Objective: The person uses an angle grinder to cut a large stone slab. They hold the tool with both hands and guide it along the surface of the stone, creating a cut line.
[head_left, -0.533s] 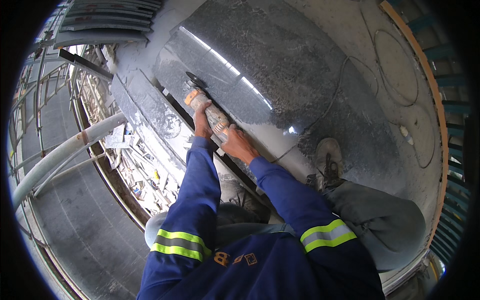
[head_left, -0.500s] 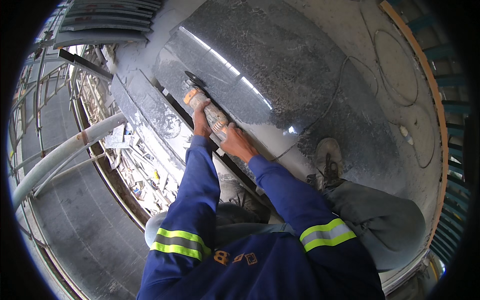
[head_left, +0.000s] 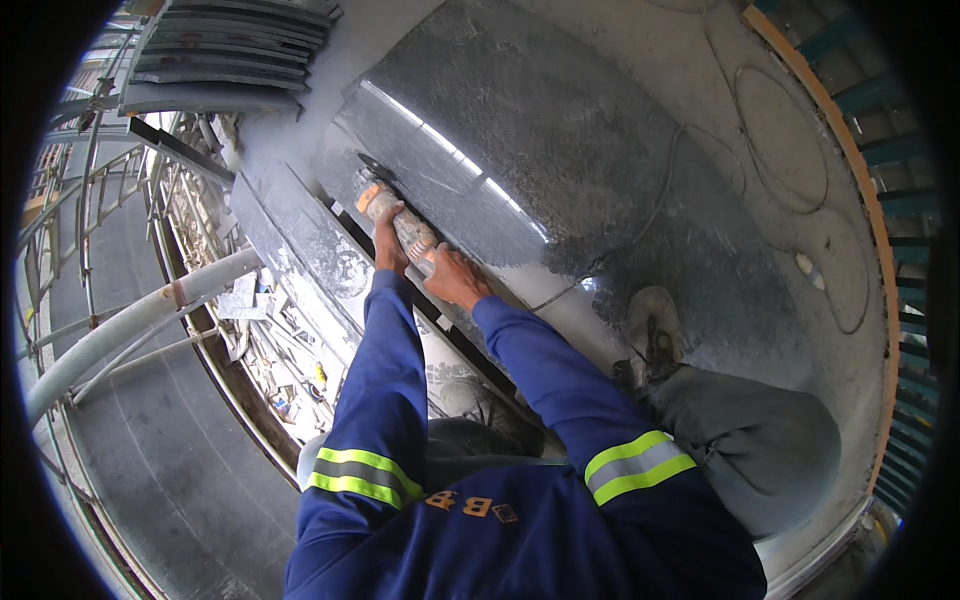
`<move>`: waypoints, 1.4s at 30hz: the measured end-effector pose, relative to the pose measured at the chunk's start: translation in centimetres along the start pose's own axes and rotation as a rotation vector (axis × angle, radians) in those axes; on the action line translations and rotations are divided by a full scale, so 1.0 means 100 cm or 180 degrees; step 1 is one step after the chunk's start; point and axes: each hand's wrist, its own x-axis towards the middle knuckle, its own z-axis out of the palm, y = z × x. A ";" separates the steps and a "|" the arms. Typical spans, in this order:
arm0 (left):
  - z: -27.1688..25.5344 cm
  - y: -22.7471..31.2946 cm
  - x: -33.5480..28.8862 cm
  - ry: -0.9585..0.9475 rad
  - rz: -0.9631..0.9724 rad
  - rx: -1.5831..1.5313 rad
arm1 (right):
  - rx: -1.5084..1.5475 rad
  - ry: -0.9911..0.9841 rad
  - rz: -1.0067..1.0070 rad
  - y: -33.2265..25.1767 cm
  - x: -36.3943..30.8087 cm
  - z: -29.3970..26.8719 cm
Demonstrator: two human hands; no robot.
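Note:
Both my hands hold a dusty angle grinder (head_left: 405, 226) with orange parts. My left hand (head_left: 390, 240) wraps its body near the orange head, and my right hand (head_left: 455, 278) grips the rear end. The dark disc (head_left: 376, 166) stands on edge at the border of a large polished dark stone slab (head_left: 480, 110); whether it touches the stone I cannot tell. A narrow dark gap separates this slab from a dust-covered strip of stone (head_left: 290, 225) on the left. The power cord (head_left: 560, 292) trails from the grinder's rear across the slab.
My shoe (head_left: 655, 325) rests on the slab's near part. Stacked dark stone strips (head_left: 225, 50) lie at the far left. A thick pipe (head_left: 150, 320) and light-coloured rubble (head_left: 275, 345) are on the left. Looped cable (head_left: 780, 150) lies on the dusty floor at right, beside an orange-edged barrier (head_left: 860, 180).
Both hands and the grinder have shifted slightly left in the picture. The disc sits a little farther left and lower. The whole view has also shifted slightly.

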 end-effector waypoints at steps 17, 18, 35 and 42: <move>-0.002 -0.062 -0.058 -0.0001 -0.0244 -0.0102 | -0.0047 0.0039 0.0174 0.042 -0.072 0.004; -0.002 -0.062 -0.061 -0.0002 -0.0231 -0.0115 | 0.0013 -0.0020 0.0217 0.043 -0.073 0.004; 0.004 -0.071 -0.078 0.0100 -0.0164 -0.0128 | 0.0026 -0.0270 0.0263 0.055 -0.086 0.001; 0.000 -0.075 -0.074 0.0076 -0.0175 -0.0128 | -0.0081 -0.0059 0.0136 0.059 -0.085 0.005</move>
